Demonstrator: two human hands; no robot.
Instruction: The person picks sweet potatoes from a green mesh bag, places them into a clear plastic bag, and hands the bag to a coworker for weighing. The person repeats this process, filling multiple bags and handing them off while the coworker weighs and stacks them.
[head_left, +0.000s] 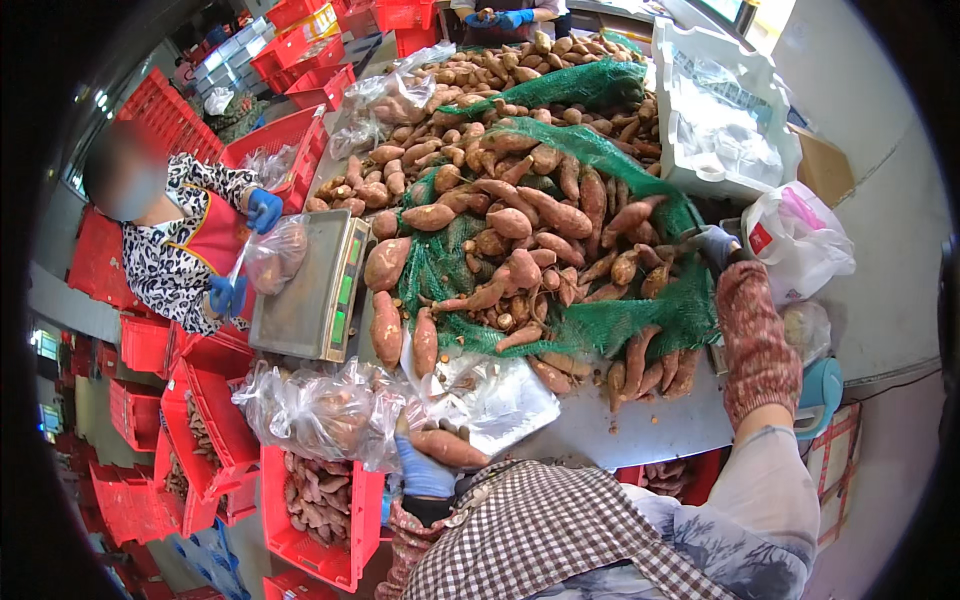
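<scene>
My left hand (426, 463), in a blue-grey glove, holds a sweet potato (451, 448) close to my checked apron at the table's near edge. Beside it are a stack of clear plastic bags (499, 401) and filled, knotted plastic bags (315, 405). Out to the right, my right hand (712, 246), also gloved, grips the edge of a green mesh bag (645, 326). That mesh lies spread open, with a heap of sweet potatoes (525, 232) on and around it. Some sweet potatoes (387, 330) lie loose left of the mesh.
A digital scale (300, 285) stands at the left, where a co-worker (187, 225) in blue gloves holds a filled bag (277, 255). Another person's gloved hands (499, 19) show at the far end. Red crates (365, 517), a white foam box (787, 150) and a white carrier bag (799, 259) surround the table.
</scene>
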